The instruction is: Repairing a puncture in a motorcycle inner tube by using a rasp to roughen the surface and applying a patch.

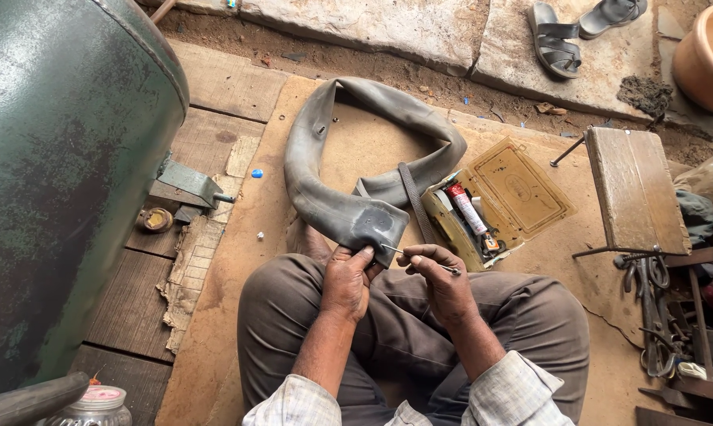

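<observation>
Left hand (347, 282) pinched the floppy rubber inner tube (348, 189) at its scuffed fold (soft, light); right hand (443, 288) pinched a thin metal tool (419, 259).

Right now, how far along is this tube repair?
Done: the inner tube lies off any wheel, with a dull roughened patch on the folded end. In hand: the left hand grips that fold while the right hand holds a thin metal tool by it. Left: no patch covers the spot; the tube of glue sits in the open kit box.
</observation>
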